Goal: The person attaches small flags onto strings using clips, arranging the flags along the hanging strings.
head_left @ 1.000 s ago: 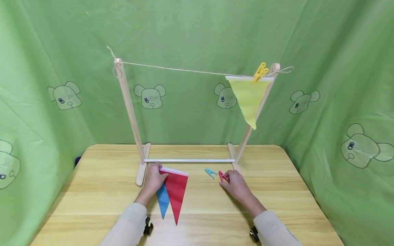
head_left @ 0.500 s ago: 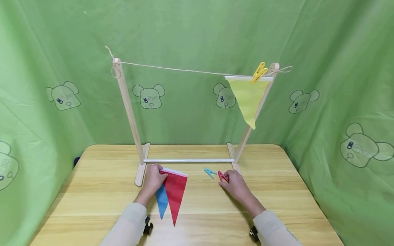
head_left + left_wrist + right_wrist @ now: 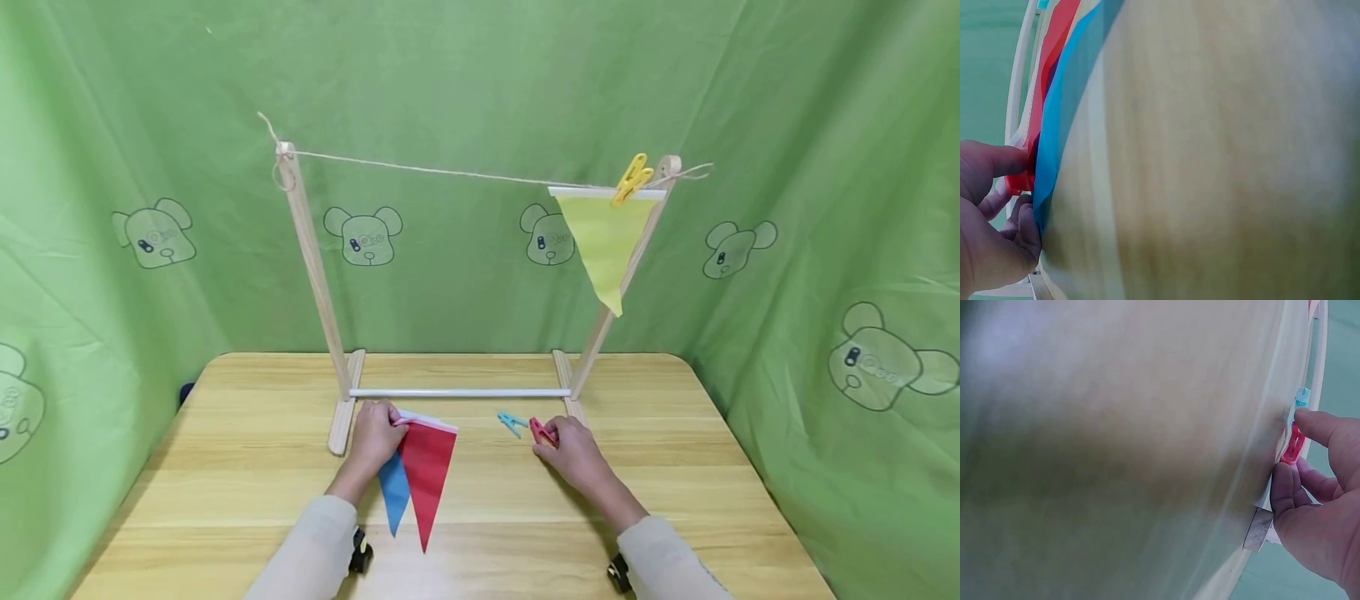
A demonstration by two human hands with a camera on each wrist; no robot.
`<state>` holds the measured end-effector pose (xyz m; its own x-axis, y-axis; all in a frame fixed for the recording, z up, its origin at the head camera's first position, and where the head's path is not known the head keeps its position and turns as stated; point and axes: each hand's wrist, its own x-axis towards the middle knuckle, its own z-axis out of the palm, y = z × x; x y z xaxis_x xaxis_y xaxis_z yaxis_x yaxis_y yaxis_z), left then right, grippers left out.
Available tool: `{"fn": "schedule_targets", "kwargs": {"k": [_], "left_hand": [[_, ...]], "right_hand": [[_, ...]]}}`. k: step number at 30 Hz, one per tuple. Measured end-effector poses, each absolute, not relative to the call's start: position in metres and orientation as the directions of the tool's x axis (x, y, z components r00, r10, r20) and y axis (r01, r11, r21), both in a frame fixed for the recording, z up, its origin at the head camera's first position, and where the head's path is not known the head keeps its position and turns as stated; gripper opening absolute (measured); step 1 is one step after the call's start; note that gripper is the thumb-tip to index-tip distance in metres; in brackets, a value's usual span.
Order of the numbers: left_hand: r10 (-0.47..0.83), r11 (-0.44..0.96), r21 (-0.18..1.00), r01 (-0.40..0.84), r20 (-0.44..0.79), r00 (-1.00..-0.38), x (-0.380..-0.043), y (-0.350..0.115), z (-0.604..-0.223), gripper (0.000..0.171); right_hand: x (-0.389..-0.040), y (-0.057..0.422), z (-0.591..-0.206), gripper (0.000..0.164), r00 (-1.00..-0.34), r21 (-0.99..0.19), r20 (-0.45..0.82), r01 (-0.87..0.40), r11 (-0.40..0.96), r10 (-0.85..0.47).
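Observation:
My left hand [image 3: 373, 437] pinches the red pennant [image 3: 427, 467] by a corner of its white-edged top, between thumb and fingers. Partly under it lies a blue pennant [image 3: 394, 490]; in the left wrist view the blue pennant [image 3: 1054, 131] runs alongside the red cloth, close by the curled lower fingers. My right hand [image 3: 573, 448] holds a red clothespin [image 3: 542, 431] between thumb and fingers, low over the table. Just left of it lies a light blue clothespin [image 3: 513, 422]. In the right wrist view the red clothespin [image 3: 1294, 445] shows between the fingertips.
A wooden stand with a left post [image 3: 315, 258] and a right post [image 3: 603, 333] carries a string [image 3: 420, 169]. A yellow clothespin [image 3: 632, 180] fixes a yellow pennant [image 3: 606, 242] at its right end. A white rod [image 3: 461, 392] joins the feet on the wooden table [image 3: 480, 517].
The red pennant's tip has shifted slightly left and its top edge near the left thumb has bunched a little. Both hands stay almost still.

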<state>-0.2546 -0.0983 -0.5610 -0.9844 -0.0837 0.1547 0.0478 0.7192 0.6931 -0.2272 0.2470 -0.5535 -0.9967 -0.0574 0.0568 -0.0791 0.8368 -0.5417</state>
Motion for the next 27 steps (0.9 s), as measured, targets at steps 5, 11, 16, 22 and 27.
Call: {"fn": "schedule_targets", "kwargs": {"k": [5,11,16,22,27], "left_hand": [[-0.065,0.727,0.685,0.048,0.139,-0.988,-0.2554,-0.099,-0.5602,0.021],[-0.051,0.728,0.684,0.049,0.126,-0.991,-0.2557,-0.0993,-0.56,0.015],[-0.048,0.721,0.692,0.05,0.121,-0.991,-0.255,-0.1,-0.5601,0.009],[-0.041,0.728,0.684,0.052,0.12,-0.992,-0.2548,-0.1005,-0.5609,0.007],[-0.044,0.719,0.693,0.055,0.124,-0.991,-0.2558,-0.1006,-0.5614,0.005]], "right_hand": [[-0.2282,0.2467,-0.5538,0.032,-0.998,-0.547,0.045,-0.068,0.834,-0.052],[-0.2279,0.2466,-0.5533,0.031,-0.999,-0.561,0.025,-0.048,0.826,-0.04],[-0.226,0.247,-0.5518,0.03,-0.999,-0.581,0.02,-0.043,0.812,-0.038],[-0.2249,0.2479,-0.55,0.029,-1.0,-0.607,0.009,-0.028,0.794,-0.029],[-0.225,0.2488,-0.5485,0.029,-0.999,-0.616,0.006,-0.031,0.787,-0.035]]}}
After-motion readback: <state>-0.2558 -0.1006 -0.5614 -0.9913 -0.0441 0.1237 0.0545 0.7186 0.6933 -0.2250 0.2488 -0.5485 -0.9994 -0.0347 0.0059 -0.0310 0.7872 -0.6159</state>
